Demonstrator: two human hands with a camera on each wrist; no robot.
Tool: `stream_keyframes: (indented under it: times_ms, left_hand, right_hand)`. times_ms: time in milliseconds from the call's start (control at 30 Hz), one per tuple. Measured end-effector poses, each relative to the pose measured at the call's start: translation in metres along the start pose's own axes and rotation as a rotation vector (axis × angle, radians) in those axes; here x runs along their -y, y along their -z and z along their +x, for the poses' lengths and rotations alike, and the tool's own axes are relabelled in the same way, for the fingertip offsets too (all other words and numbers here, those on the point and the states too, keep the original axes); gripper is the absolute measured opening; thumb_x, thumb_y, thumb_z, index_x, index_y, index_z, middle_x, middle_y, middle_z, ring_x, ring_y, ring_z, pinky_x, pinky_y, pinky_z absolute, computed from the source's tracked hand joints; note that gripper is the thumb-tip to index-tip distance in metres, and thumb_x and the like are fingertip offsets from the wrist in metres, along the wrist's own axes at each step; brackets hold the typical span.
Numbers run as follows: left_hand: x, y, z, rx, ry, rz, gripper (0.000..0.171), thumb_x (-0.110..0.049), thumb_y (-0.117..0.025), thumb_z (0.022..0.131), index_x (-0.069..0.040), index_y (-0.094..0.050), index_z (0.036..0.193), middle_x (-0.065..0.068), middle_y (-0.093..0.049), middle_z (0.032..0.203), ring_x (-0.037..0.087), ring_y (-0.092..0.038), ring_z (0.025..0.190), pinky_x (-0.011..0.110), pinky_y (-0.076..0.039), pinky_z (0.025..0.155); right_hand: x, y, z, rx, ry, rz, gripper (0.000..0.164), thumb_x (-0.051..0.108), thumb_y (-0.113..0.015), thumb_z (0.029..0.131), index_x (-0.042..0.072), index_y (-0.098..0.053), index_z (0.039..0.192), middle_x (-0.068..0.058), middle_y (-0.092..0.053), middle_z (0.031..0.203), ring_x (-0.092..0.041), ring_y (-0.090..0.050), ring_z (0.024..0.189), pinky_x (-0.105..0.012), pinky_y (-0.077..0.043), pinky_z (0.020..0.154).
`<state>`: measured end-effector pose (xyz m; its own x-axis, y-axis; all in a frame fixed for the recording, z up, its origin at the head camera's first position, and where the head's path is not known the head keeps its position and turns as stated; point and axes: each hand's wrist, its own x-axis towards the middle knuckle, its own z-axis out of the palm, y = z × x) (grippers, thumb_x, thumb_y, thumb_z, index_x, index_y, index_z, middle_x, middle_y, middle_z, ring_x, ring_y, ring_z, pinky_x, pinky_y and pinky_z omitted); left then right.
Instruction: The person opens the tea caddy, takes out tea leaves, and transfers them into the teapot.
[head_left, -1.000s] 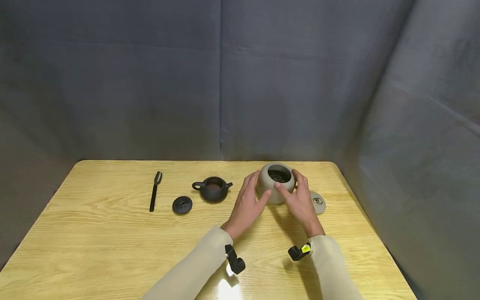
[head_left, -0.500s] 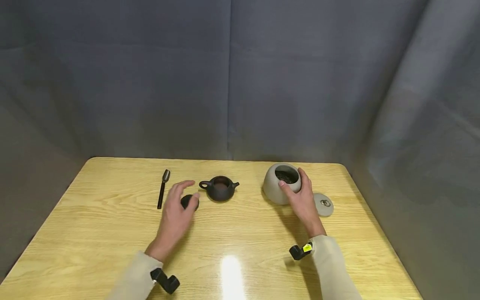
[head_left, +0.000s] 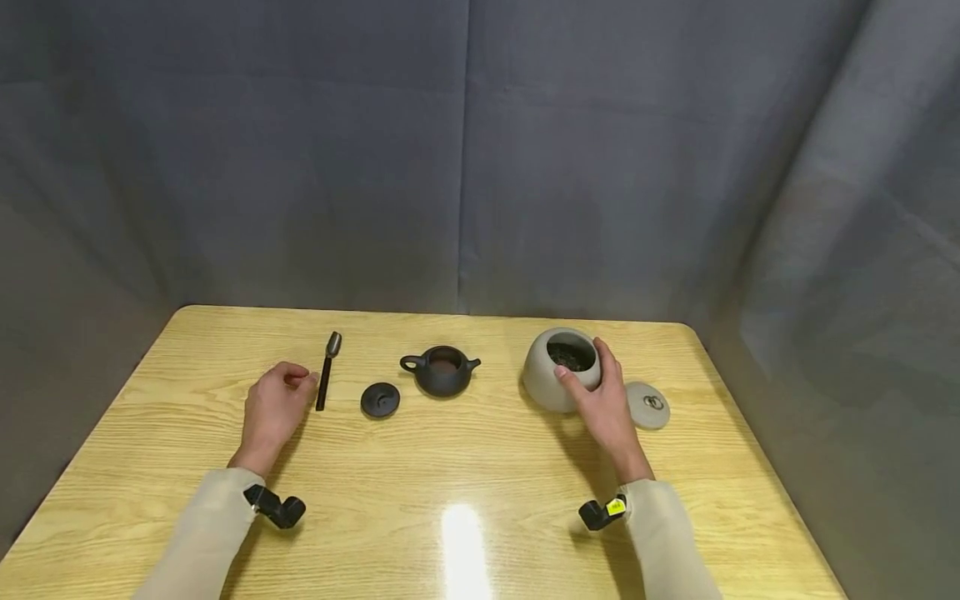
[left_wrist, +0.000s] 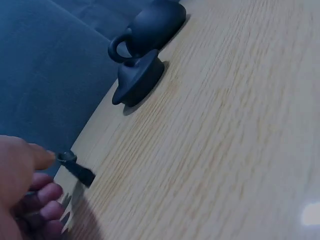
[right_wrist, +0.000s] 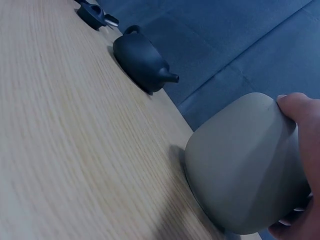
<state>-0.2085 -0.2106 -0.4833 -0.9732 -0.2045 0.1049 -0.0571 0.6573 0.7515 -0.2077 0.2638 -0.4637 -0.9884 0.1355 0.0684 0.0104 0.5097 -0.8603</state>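
My right hand (head_left: 606,410) grips a round grey jar (head_left: 546,379) at its right side, the thumb at the rim of the mouth. Dark loose stuff, like tea leaves, shows inside. In the right wrist view the jar (right_wrist: 245,162) stands close on the wood. My left hand (head_left: 276,408) is just left of a tea scoop (head_left: 326,379) with a black handle and metal head. Its fingers are loosely bent and hold nothing, the thumb near the handle. In the left wrist view the scoop (left_wrist: 79,171) lies beyond the fingertips.
A small dark teapot (head_left: 442,382), uncovered, stands mid-table with its spout to the right. Its dark lid (head_left: 380,401) lies in front and to the left. The jar's grey lid (head_left: 648,407) lies right of the jar. Grey cloth (head_left: 360,167) hangs behind the wooden table (head_left: 405,475).
My left hand has let go of the jar and moved left, past the teapot and its lid, to beside the scoop. My right hand keeps its grip on the jar.
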Motion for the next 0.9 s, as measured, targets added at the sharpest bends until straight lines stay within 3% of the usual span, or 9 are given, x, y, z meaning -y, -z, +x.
stream_keyframes:
  times_ms: [267,433,700,900]
  left_hand:
    - [-0.013,-0.002,0.009,0.157,0.04,0.121,0.032,-0.026,-0.07,0.102,0.006,-0.069,0.103,0.021,-0.07,0.093,0.026,-0.06,0.074,0.031,-0.042,0.06]
    - [-0.012,0.001,0.011,0.201,0.032,0.17,0.028,-0.018,-0.066,0.102,0.01,-0.068,0.102,0.024,-0.071,0.093,0.027,-0.059,0.073,0.03,-0.042,0.058]
    - [-0.001,0.01,0.011,0.188,0.066,0.151,0.031,-0.021,-0.061,0.104,0.009,-0.07,0.109,0.02,-0.072,0.09,0.023,-0.056,0.067,0.031,-0.042,0.057]
    - [0.007,0.021,0.01,0.08,0.034,0.123,0.028,-0.02,-0.062,0.105,0.007,-0.071,0.107,0.02,-0.074,0.088,0.023,-0.059,0.066,0.031,-0.041,0.056]
  right_hand:
    - [0.003,-0.001,-0.007,-0.015,0.017,0.0,0.095,0.058,-0.068,0.1,0.023,-0.016,0.173,-0.015,-0.023,0.176,-0.035,-0.029,0.163,-0.058,-0.027,0.132]
    - [0.001,-0.002,-0.007,-0.013,0.022,0.005,0.094,0.058,-0.067,0.101,0.025,-0.016,0.173,-0.014,-0.023,0.177,-0.034,-0.028,0.163,-0.058,-0.027,0.131]
    - [-0.001,-0.003,-0.007,-0.007,0.025,-0.003,0.094,0.06,-0.066,0.101,0.027,-0.015,0.173,-0.012,-0.023,0.177,-0.035,-0.028,0.163,-0.061,-0.029,0.13]
    - [-0.001,-0.003,-0.008,-0.005,0.012,-0.003,0.094,0.061,-0.066,0.1,0.028,-0.015,0.172,-0.011,-0.022,0.177,-0.034,-0.028,0.164,-0.061,-0.029,0.13]
